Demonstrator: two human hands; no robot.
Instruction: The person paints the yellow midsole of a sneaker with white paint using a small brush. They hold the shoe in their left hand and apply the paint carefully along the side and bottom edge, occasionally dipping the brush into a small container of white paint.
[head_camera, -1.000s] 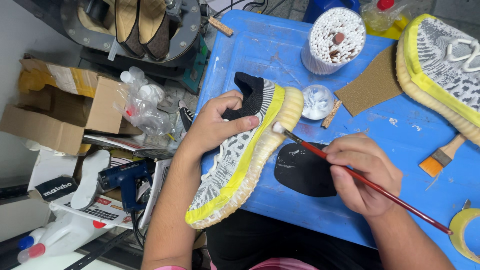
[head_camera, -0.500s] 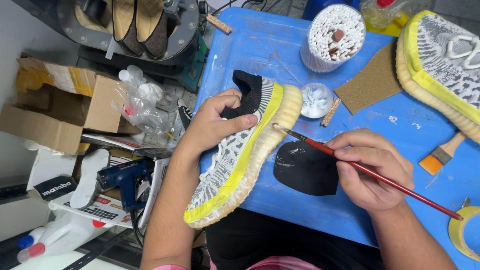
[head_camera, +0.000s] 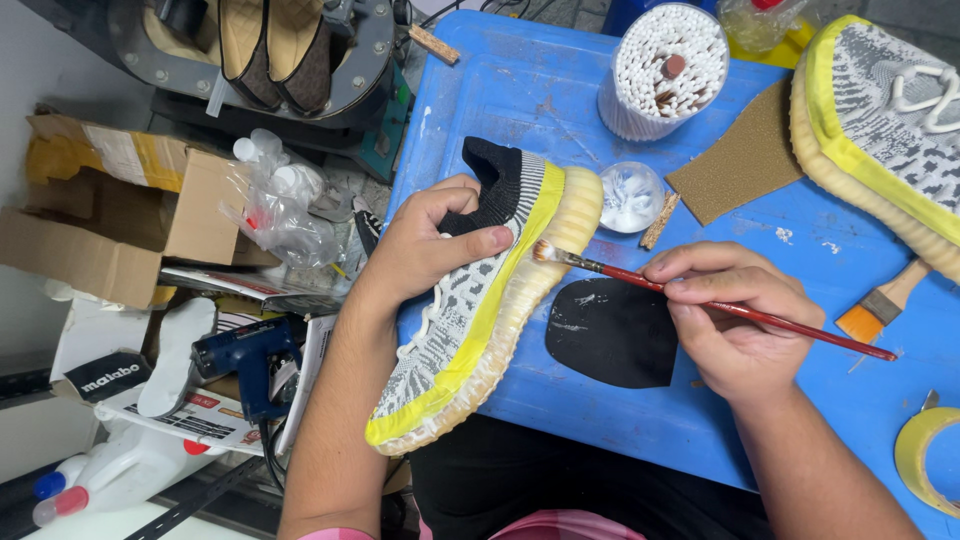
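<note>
2 hands share 1 job here. The left hand (head_camera: 430, 245) clenches the grey-and-white knit sneaker (head_camera: 480, 310) around its upper, thumb pressed across the side, tilting the shoe on its edge over the near rim of the blue counter (head_camera: 520, 90) so the cream sole faces the other hand. The right hand (head_camera: 735, 320), just right of the sneaker, pinches a thin red paintbrush (head_camera: 720, 305) like a pen; its bristle tip touches the sole near the heel, just below the yellow tape band (which seems there to shield the knit). Between sneaker and right hand, a black oval pad (head_camera: 610, 335) lies flat on the counter. Beyond the sneaker's heel sits a small clear dish (head_camera: 632, 197) of white stuff, within easy reach of the brush. Farther still stands a tub of cotton swabs (head_camera: 665, 70), and far right of the sneaker a 2nd taped sneaker (head_camera: 880, 130).
</note>
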